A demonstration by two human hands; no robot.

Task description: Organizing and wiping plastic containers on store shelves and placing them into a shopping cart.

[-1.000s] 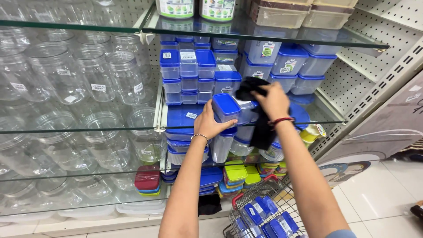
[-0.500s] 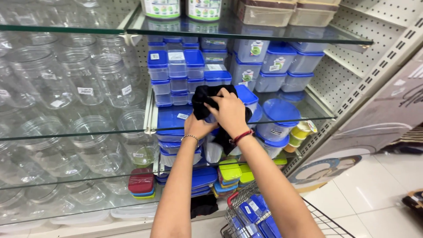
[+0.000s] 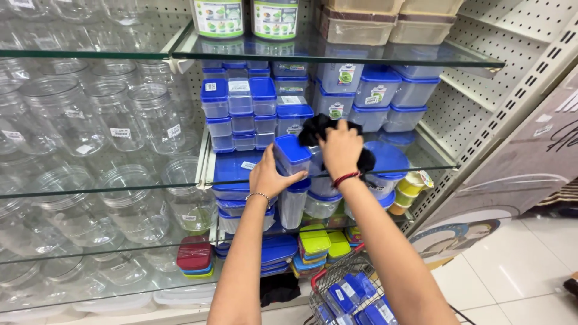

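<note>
Nearest to the camera, at the bottom edge, is a wire shopping basket [image 3: 352, 295] with red handles; several small blue-lidded boxes already lie in it.

Above it the two forearms reach up to the middle glass shelf [image 3: 421, 167]. The left hand [image 3: 270, 176] has its fingers wrapped around a tall clear container with a blue lid [image 3: 292, 155], taking it from the side, near the top, with the thumb under the lid edge. This container stands at the front edge of that shelf, tilted a little toward the person. I judge it as light, stiff plastic, probably empty; the smooth wall may be slippery, so the side just under the lid looks the safest place to hold. The lid could come off if it is taken by the lid alone.

The right hand [image 3: 340, 150] is clenched over a black cloth [image 3: 319, 127], which is soft and limp and hangs partly over the fingers. The cloth rests against the containers just behind it.

Behind the hands, stacks of blue-lidded boxes [image 3: 241, 111] stand close together, so a careless pull may knock them. A round blue-lidded tub [image 3: 388, 161] sits just beside the right wrist. To the left, many glass jars [image 3: 114, 120] fill the shelves; they are fragile, but well apart from the hands. On the top shelf stand two green-labelled canisters [image 3: 247, 18].
</note>
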